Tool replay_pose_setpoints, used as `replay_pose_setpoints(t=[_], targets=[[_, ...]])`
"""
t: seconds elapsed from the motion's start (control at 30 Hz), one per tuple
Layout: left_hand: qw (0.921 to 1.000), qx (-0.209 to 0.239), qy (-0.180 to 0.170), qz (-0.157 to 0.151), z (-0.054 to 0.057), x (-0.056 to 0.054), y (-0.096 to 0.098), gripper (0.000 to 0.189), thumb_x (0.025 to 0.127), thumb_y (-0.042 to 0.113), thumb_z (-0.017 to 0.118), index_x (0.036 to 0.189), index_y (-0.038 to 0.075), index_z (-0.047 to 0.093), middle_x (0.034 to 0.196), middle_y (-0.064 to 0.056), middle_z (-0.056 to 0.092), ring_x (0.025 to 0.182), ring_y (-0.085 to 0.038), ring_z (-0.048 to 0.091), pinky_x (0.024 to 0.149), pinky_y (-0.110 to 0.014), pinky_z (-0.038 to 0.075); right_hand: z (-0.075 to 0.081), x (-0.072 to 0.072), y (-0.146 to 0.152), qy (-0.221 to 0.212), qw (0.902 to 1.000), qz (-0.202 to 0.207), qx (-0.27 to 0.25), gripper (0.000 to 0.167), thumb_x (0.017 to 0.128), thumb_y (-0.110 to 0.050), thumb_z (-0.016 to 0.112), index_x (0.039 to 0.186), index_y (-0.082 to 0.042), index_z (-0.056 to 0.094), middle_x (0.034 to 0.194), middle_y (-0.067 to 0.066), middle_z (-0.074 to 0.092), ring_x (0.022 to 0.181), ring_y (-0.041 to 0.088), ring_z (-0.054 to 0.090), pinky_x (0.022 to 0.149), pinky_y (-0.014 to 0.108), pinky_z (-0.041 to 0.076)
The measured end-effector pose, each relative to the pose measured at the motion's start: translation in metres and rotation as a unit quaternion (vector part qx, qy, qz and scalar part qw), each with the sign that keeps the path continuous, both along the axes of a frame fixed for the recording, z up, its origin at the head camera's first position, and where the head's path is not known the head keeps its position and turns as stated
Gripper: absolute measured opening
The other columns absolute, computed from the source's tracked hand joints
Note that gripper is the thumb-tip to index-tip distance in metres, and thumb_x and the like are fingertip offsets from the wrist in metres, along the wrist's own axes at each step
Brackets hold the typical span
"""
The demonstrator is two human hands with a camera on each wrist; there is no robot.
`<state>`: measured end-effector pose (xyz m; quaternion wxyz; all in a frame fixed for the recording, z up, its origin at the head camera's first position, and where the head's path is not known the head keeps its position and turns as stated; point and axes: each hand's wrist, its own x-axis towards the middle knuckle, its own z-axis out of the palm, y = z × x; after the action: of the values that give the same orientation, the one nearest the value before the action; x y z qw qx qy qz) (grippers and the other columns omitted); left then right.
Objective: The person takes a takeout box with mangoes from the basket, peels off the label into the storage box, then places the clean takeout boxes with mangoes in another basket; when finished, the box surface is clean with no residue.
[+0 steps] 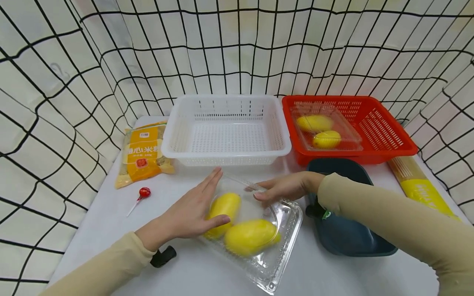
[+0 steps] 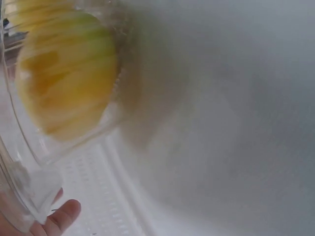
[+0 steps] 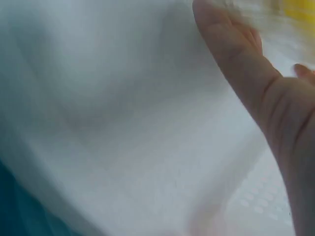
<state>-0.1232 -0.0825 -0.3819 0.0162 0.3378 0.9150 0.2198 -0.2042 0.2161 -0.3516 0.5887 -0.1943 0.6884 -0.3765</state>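
Note:
In front of me in the head view is a clear plastic fruit box [image 1: 255,271] with two plump yellow fruits [image 1: 252,237] inside. My left hand [image 1: 189,211] lies along the box's left side, fingers straight and thumb reaching over the lid. At the far edge, my right hand [image 1: 285,188] grips the box between thumb and fingers. The left wrist view shows one fruit [image 2: 69,78] through the plastic, tinged orange and green, with fingertips [image 2: 64,216] at a box corner. In the right wrist view the right hand [image 3: 251,73] reaches up to the box, blurred there.
Behind the box stands a white basket [image 1: 226,158]; right of it, a red basket [image 1: 385,123] bears another clear fruit box [image 1: 326,123]. A dark blue basin [image 1: 352,234] sits under the right forearm. An orange snack bag [image 1: 142,156], lollipop [image 1: 144,192] and yellow pack [image 1: 422,191] lie around.

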Motion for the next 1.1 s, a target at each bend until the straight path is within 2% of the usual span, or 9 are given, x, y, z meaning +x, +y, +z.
replay_pose_setpoints(t=[0.07,0.17,0.37,0.57,0.67,0.8,0.93,1.0,1.1], targets=[[1.0,0.006,0.0,-0.006,-0.001,-0.001,-0.002,0.106,0.093,0.063,0.06,0.163,-0.001,0.011,0.173,-0.016,0.011,0.157,-0.035,0.026,0.122,-0.053,0.033,-0.001,0.005,-0.001,-0.011,0.9997,-0.021,-0.001,0.102,0.086,-0.071,0.062,0.162,-0.014,0.025,0.155,0.013,0.045,0.132,0.028,0.052,0.119,0.049,0.041],[0.9998,0.014,-0.001,-0.014,-0.002,-0.002,-0.004,0.105,0.093,0.059,0.063,0.163,0.001,0.012,0.172,-0.016,0.012,0.157,-0.035,0.026,0.122,-0.054,0.032,-0.001,0.011,-0.004,-0.018,0.998,-0.06,0.009,0.092,0.092,-0.067,0.059,0.155,-0.005,0.034,0.144,0.017,0.054,0.122,0.027,0.059,0.112,0.047,0.049],[0.9997,0.019,-0.004,-0.014,0.002,-0.002,-0.008,0.101,0.092,0.055,0.066,0.165,0.008,0.013,0.173,-0.011,0.014,0.156,-0.032,0.028,0.123,-0.054,0.031,0.004,0.029,-0.008,0.055,0.9919,-0.104,0.048,0.067,0.101,-0.051,0.052,0.148,-0.004,0.046,0.138,0.013,0.06,0.118,0.028,0.062,0.106,0.048,0.053],[0.9973,0.04,0.061,-0.01,0.017,-0.011,-0.013,0.092,0.092,0.055,0.068,0.161,0.009,0.027,0.169,-0.011,0.026,0.151,-0.034,0.035,0.119,-0.056,0.038,0.015,0.046,-0.002,0.106,0.9837,-0.134,0.055,0.064,0.103,-0.049,0.051,0.149,-0.005,0.048,0.137,0.011,0.062,0.122,0.029,0.059,0.111,0.055,0.048],[0.9952,0.044,0.087,0.011,0.029,-0.029,-0.017,0.091,0.094,0.053,0.067,0.162,0.009,0.026,0.168,-0.014,0.026,0.152,-0.036,0.031,0.119,-0.059,0.036,0.017,0.051,0.005,0.106,0.9805,-0.156,0.056,0.067,0.103,-0.05,0.051,0.151,-0.003,0.046,0.139,0.013,0.062,0.123,0.03,0.06,0.11,0.055,0.049],[0.9934,0.001,0.078,0.084,0.045,-0.068,-0.029,0.095,0.095,0.056,0.063,0.163,0.006,0.019,0.169,-0.02,0.019,0.154,-0.041,0.023,0.122,-0.063,0.027,0.016,0.057,0.015,0.089,0.9762,-0.191,0.051,0.071,0.103,-0.05,0.051,0.153,-0.002,0.041,0.142,0.016,0.059,0.125,0.032,0.061,0.108,0.056,0.05],[0.9842,-0.068,0.012,0.163,0.056,-0.108,-0.045,0.107,0.094,0.064,0.058,0.163,-0.002,0.008,0.17,-0.028,0.006,0.155,-0.048,0.012,0.126,-0.064,0.016,0.015,0.062,0.023,0.074,0.9721,-0.219,0.041,0.073,0.103,-0.05,0.051,0.155,-0.001,0.038,0.146,0.02,0.055,0.127,0.034,0.061,0.108,0.057,0.05],[0.9774,-0.103,-0.025,0.183,0.057,-0.123,-0.054,0.116,0.092,0.07,0.056,0.161,-0.006,0.002,0.169,-0.031,-0.001,0.155,-0.051,0.005,0.126,-0.065,0.011,0.016,0.064,0.026,0.069,0.9699,-0.23,0.039,0.074,0.102,-0.05,0.052,0.156,-0.002,0.036,0.147,0.021,0.053,0.127,0.034,0.06,0.108,0.057,0.05],[0.969,-0.134,-0.073,0.194,0.057,-0.135,-0.062,0.129,0.087,0.078,0.056,0.159,-0.011,-0.005,0.166,-0.035,-0.011,0.154,-0.055,-0.003,0.125,-0.066,0.006,0.017,0.069,0.029,0.063,0.9668,-0.246,0.03,0.077,0.102,-0.049,0.053,0.158,-0.002,0.031,0.149,0.022,0.051,0.127,0.033,0.06,0.109,0.055,0.049]])
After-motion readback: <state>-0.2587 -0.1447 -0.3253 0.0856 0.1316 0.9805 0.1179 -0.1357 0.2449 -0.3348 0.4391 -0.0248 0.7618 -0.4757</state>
